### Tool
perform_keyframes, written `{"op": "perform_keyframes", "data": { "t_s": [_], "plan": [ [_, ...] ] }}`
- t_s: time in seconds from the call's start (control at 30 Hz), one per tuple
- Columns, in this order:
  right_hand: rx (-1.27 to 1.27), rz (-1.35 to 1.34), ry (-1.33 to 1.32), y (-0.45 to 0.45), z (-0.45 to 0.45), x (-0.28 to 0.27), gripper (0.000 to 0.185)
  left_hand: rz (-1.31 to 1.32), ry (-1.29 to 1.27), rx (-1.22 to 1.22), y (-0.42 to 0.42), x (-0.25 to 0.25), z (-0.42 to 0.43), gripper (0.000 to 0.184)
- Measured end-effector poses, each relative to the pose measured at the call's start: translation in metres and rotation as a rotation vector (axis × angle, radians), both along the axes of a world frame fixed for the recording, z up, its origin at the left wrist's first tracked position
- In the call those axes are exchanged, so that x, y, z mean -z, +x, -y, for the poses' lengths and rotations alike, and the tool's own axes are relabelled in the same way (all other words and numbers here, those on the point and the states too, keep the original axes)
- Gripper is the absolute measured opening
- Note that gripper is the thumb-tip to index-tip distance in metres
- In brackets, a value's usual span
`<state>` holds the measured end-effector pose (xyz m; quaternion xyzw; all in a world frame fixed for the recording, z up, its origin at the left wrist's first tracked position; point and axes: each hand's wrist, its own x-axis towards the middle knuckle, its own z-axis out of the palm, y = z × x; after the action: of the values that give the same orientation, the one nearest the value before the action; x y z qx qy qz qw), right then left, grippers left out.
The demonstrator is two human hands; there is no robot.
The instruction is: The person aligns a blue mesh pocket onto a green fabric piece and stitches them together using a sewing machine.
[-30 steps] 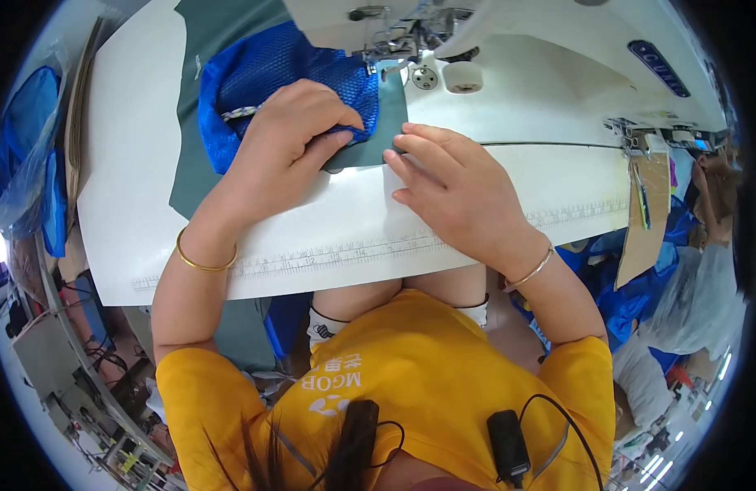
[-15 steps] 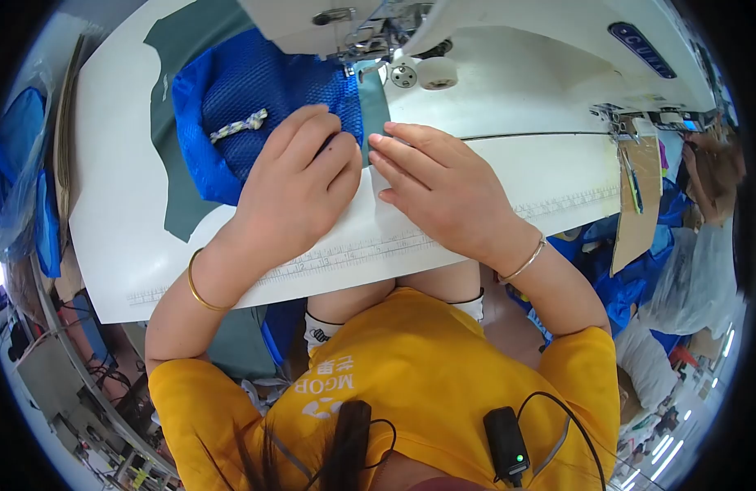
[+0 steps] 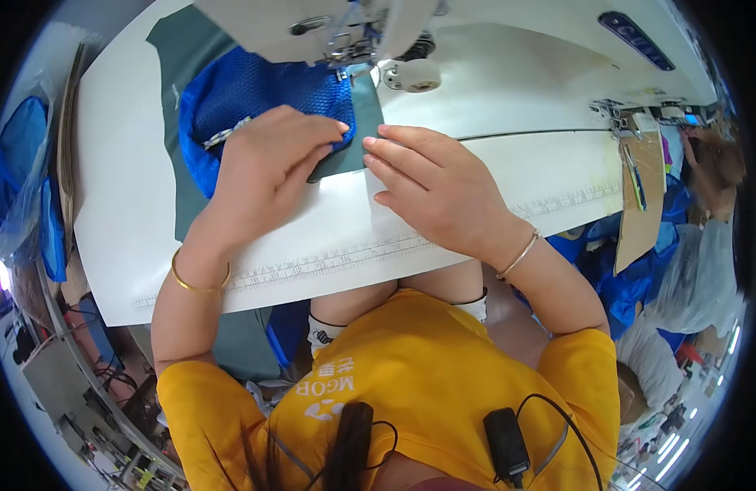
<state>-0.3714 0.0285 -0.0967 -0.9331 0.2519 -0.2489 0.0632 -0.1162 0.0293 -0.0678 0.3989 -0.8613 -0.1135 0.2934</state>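
Note:
Blue mesh fabric (image 3: 263,86) lies on a dark green sheet (image 3: 169,74), its right edge under the needle area of the sewing machine (image 3: 345,61). My left hand (image 3: 267,168) pinches the lower right edge of the blue fabric between thumb and fingers. A patterned cord (image 3: 227,132) sticks out beside that hand's knuckles. Fingers extended, my right hand (image 3: 443,184) rests with its fingertips at the right edge of the green sheet, just right of the blue fabric.
A printed ruler strip (image 3: 378,250) runs along the front of the white table (image 3: 116,213). Cardboard (image 3: 640,200) with pens hangs at the right. Blue fabric in clear plastic (image 3: 22,164) is at the far left. Another person's arm (image 3: 709,168) shows at far right.
Since half a second ago my left hand has moved left and its thumb and fingers now pinch the blue edge. The cord is partly covered again. My right hand has hardly moved.

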Motion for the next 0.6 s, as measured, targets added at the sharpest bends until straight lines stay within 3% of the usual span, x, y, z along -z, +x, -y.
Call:
{"op": "perform_keyframes", "data": {
  "t_s": [0.07,0.13,0.2,0.6],
  "plan": [
    [-0.006,-0.006,0.008,-0.001,0.001,-0.001,0.035,-0.152,0.274,-0.048,0.006,-0.001,0.004,0.014],
    [0.027,0.005,0.031,-0.003,0.0,-0.002,0.034,-0.186,0.328,-0.088,0.01,0.001,0.006,0.014],
    [0.03,-0.005,0.028,-0.004,-0.003,-0.005,0.035,-0.325,0.552,-0.072,0.013,0.003,0.007,0.018],
    [-0.021,-0.068,-0.074,-0.002,-0.002,-0.016,0.029,-0.428,0.654,-0.063,0.017,0.002,0.012,0.017]
  ]
}}
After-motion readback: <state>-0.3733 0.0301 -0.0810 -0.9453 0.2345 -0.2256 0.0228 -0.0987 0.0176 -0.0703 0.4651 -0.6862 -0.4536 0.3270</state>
